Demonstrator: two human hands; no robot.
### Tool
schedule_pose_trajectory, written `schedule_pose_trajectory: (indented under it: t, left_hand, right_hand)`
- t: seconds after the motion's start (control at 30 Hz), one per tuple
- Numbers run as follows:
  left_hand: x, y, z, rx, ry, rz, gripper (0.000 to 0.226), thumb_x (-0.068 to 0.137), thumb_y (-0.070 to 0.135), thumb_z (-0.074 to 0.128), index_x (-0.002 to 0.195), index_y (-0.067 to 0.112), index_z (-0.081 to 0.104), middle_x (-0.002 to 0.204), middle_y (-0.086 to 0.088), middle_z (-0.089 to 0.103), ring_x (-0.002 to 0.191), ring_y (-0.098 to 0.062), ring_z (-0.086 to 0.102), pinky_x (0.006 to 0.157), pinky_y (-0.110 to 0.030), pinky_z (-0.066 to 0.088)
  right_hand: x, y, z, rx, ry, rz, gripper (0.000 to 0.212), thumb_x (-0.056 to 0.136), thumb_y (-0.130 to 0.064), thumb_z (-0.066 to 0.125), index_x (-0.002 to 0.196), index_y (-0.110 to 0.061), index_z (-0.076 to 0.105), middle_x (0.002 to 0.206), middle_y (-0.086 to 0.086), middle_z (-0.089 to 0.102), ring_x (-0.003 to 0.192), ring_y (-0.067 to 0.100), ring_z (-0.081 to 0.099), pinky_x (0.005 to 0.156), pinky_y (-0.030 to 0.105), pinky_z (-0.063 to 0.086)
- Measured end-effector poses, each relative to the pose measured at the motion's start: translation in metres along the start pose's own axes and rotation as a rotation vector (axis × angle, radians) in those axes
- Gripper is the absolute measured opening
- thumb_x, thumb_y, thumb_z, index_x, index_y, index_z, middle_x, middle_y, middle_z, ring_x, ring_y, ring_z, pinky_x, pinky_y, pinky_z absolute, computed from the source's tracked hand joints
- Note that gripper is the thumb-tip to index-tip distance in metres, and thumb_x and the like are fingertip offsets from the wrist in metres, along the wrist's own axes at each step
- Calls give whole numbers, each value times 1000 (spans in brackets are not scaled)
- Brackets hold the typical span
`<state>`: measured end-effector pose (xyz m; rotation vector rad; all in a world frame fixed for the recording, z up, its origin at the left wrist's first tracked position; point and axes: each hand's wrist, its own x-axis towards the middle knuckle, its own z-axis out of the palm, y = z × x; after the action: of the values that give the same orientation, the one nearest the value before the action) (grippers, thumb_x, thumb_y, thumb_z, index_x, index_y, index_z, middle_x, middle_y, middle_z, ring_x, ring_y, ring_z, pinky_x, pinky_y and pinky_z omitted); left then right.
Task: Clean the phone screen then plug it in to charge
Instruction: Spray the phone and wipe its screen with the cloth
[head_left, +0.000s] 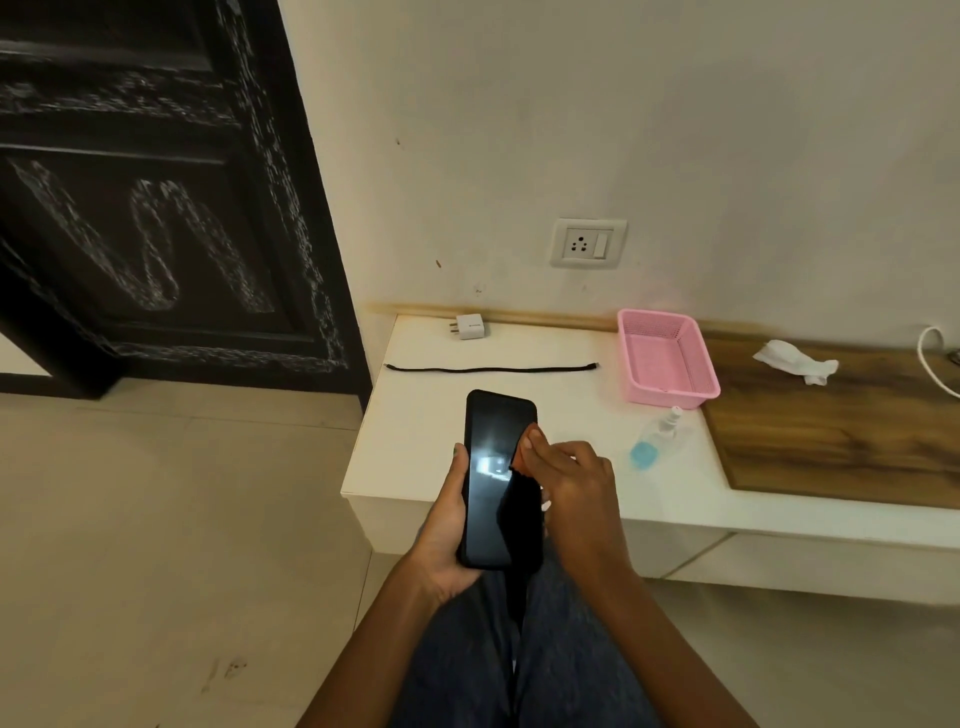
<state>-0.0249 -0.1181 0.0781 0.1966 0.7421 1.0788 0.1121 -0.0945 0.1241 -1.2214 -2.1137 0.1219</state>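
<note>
The left hand (447, 525) holds the phone (500, 478) above the knees, its fingers curled around the edge. The right hand (569, 478) pinches an orange cloth (527, 447) against the screen. On the white worktop (426, 415) lie the cable (491, 369) and the charger (470, 327)

We see a black phone (496, 483), an orange cloth (525, 451), a pink basket (670, 358), blue liquid in the clear bottle (655, 439), a white charger (470, 327), and a black cable (491, 369).
</note>
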Motion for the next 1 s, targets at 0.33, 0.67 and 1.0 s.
schedule_pose_trajectory:
  t: [0.33,0.67,1.0]
  left_hand:
    - [-3,7,4,-54,10,1,79,81,70,43,120,4,65,123,-16,63,108,-27,61,104,-41,41]
    - [0,12,10,-135,27,46,76,76,68,47,116,6,68,122,-11,65,110,-24,61,99,-43,44]
    - [5,8,14,-133,25,77,78,86,71,31,96,10,77,107,-12,72,97,-24,69,94,-47,49]
  right_hand:
    - [-50,-8,-1,-80,-59,-54,60,54,17,74,110,-3,68,111,3,69,96,21,63,75,35,50]
    - [-65,-12,-5,-10,-113,5,60,53,19,77,108,-4,70,111,2,69,95,21,65,77,33,54]
    - [-56,-49,9,92,-29,-26,38,67,3,76,103,-10,72,107,-1,71,96,18,65,84,23,41]
